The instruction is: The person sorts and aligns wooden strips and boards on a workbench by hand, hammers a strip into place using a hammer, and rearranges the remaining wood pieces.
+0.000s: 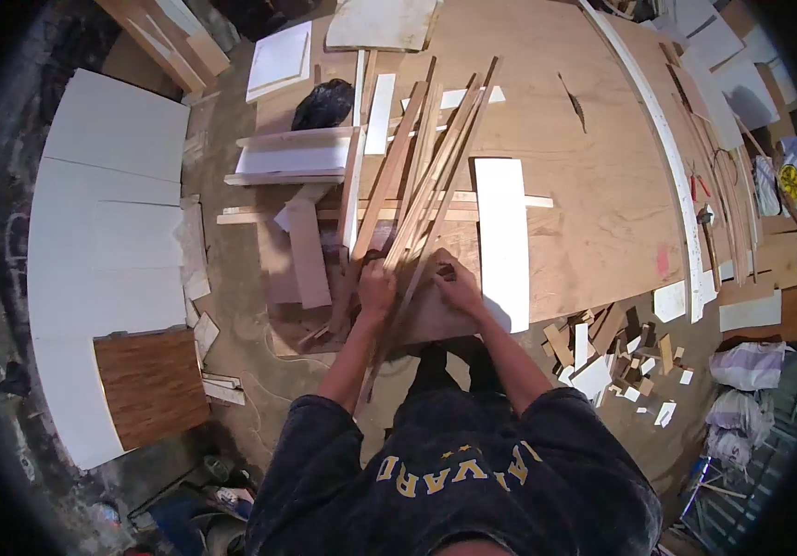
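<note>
Long thin wooden strips [445,153] lie in a loose bundle, fanned out from near my body toward the far side of the table. My left hand [378,285] is closed round the near part of the bundle. To its right, my right hand [455,281] is beside the rightmost strip with its fingers curled; whether they hold anything is too dark to tell. A white board [504,243] lies just right of my right hand. Left of the bundle is a short brown board [308,250]. Crosswise strips [259,215] pass beneath the bundle.
The plywood tabletop [602,204] carries a black plastic bag [324,105], white panels [280,60] and a long white strip [663,139]. Wood offcuts [612,357] are heaped on the floor at right. Large white sheets [111,232] stand at left.
</note>
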A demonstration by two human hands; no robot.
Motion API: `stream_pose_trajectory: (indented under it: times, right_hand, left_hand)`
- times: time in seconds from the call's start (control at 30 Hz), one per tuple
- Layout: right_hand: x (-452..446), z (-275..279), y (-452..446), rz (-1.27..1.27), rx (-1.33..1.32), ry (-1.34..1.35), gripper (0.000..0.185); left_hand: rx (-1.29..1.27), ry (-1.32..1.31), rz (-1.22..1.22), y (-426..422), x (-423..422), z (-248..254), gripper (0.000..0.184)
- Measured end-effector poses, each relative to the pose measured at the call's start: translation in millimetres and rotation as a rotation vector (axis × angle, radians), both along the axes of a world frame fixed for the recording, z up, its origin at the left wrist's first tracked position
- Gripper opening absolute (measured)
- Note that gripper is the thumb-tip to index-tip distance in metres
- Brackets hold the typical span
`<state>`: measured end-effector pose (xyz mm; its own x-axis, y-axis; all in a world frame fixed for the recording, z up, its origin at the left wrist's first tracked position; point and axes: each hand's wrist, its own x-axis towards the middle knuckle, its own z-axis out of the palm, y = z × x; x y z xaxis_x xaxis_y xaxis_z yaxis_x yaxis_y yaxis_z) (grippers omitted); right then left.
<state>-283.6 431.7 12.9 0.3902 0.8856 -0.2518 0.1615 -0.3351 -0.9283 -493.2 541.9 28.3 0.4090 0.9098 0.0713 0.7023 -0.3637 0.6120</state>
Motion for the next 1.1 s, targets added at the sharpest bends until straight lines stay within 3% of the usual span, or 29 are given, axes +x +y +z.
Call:
stream_pose_trajectory:
  times: [0.07,0.13,0.2,0.3,0.33,0.4,0.43,0.5,0.7,0.87,0.93,0.97,1.0,1.03,1.07,1.1]
  right_hand:
    - [-21,-4,21,-0.001,0.117,-0.031,0.05]
    - [-33,-2,42,-0.159,-0.033,-0.033,0.049]
    - [-47,-3,61,-0.268,-0.044,-0.008,0.052]
    - [-53,-10,72,-0.388,-0.061,0.047,0.055]
    - [-52,-20,75,-0.407,-0.061,0.079,0.055]
    - [-55,-34,78,-0.397,-0.047,0.049,0.053]
    - [-56,-38,79,-0.378,-0.034,0.021,0.052]
    - [-62,-30,78,-0.347,-0.047,0.034,0.051]
    - [-76,0,88,-0.3,-0.007,-0.023,0.055]
    - [-76,30,87,-0.225,-0.092,0.14,0.052]
    - [-74,-5,90,-0.17,-0.016,0.275,0.054]
    - [-71,-18,93,-0.117,0.062,0.409,0.057]
    - [-69,-2,94,-0.109,0.063,0.408,0.057]
    - [-64,34,92,-0.08,0.121,0.628,0.054]
    - [-63,64,92,-0.046,0.179,0.848,0.051]
    - [-64,75,92,-0.062,0.173,0.869,0.04]
  left_hand:
    - [-0.153,-0.183,0.016,0,4,21,0.026]
    - [-0.15,-0.199,0.004,1,-3,10,0.024]
    - [-0.68,-0.356,-0.054,5,-15,2,0.027]
    - [-0.807,-0.563,-0.019,1,-23,-6,0.038]
    - [-0.808,-0.561,-0.03,-2,-18,13,0.038]
    - [-0.582,-0.185,0.035,-15,-11,48,0.055]
    - [-0.582,-0.186,0.029,-20,-11,42,0.055]
    - [-0.172,0.09,-0.042,-26,-10,33,0.065]
    - [-0.232,-0.167,-0.058,-33,-9,28,0.051]
    - [-0.376,-0.211,-0.05,-35,-9,51,0.045]
    - [-0.366,-0.176,-0.021,-38,-12,56,0.043]
    - [-0.297,-0.142,-0.025,-39,-12,57,0.045]
    - [-0.226,-0.11,-0.023,-41,-12,60,0.047]
    - [-0.225,-0.111,-0.02,-44,-11,66,0.047]
    - [-0.021,-0.068,-0.051,-48,-10,76,0.048]
    - [0.179,-0.022,-0.087,-51,-9,81,0.05]
